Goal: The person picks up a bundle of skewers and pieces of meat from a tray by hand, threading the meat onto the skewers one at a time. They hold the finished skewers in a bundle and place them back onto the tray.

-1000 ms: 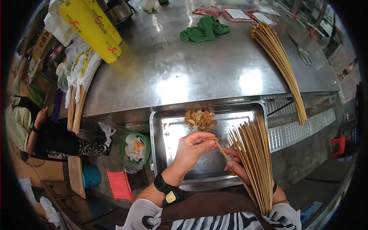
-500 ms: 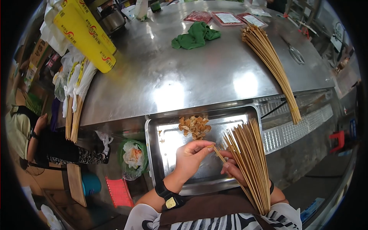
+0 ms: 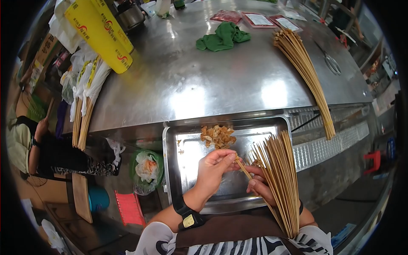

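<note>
My left hand (image 3: 216,168) pinches the upper end of a thin wooden skewer (image 3: 243,168), where a small yellowish-brown bit shows between thumb and fingers. Lower on that skewer, my right hand (image 3: 261,187) is closed around it. A thick bundle of wooden skewers (image 3: 282,182) leans over my right hand and forearm, points upward, hiding part of the hand. Both hands are above a metal tray (image 3: 187,187). Toward its far side lies a pile of crinkled brown food pieces (image 3: 217,136); a few more brown bits (image 3: 257,162) show beside the bundle's points.
Behind the tray stands a steel table (image 3: 170,85) bearing a green cloth (image 3: 223,37), another skewer bundle (image 3: 306,72), scissors (image 3: 329,59) and flat red packs (image 3: 257,20). Yellow boxes (image 3: 100,36) and bagged skewers (image 3: 87,102) are at left. Another person (image 3: 34,144) is far left.
The view has shifted slightly. My left hand has moved a little right, still pinching at the skewer's end. Brown bits beside the bundle's points have come into view.
</note>
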The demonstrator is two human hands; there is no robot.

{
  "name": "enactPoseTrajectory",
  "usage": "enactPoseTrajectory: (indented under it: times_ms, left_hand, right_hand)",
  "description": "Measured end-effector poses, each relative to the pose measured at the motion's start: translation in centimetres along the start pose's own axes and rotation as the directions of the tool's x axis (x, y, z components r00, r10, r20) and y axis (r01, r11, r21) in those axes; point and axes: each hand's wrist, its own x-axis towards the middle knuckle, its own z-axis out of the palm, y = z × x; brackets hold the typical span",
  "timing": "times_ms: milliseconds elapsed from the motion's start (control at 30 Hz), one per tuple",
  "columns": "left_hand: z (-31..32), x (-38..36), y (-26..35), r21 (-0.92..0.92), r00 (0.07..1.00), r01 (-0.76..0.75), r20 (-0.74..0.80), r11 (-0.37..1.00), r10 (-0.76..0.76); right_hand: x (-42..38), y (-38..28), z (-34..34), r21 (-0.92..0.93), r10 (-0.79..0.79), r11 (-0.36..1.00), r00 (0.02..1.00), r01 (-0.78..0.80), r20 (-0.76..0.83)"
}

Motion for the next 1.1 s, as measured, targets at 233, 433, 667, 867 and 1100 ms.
enactPoseTrajectory:
  times_ms: [233, 433, 667, 867, 1100]
  left_hand:
    - [-0.4, 0.1, 0.1, -0.118, 0.991, 0.131, 0.055, 0.984, -0.125]
    - [-0.5, 0.3, 0.2, -0.180, 0.971, 0.231, 0.110, 0.956, -0.214]
    - [0.0, 0.1, 0.0, -0.222, 0.944, 0.319, 0.156, 0.921, -0.289]
    - [0.6, -0.5, 0.1, -0.225, 0.950, 0.306, 0.130, 0.925, -0.283]
    - [0.9, -1.1, -0.6, -0.188, 0.954, 0.292, 0.126, 0.938, -0.272]
  right_hand:
    - [0.2, -0.1, 0.0, 0.031, -0.002, 1.000, 1.000, 0.002, 0.005]
    - [0.3, 0.1, -0.1, 0.013, -0.025, 1.000, 1.000, 0.025, 0.008]
    - [0.5, 0.6, -0.2, -0.008, -0.106, 0.994, 0.994, 0.106, 0.018]
    - [0.3, 0.6, 0.6, 0.184, -0.147, 0.969, 0.983, 0.166, -0.113]
    - [0.5, 1.9, -0.5, 0.124, -0.124, 0.984, 0.992, 0.127, -0.031]
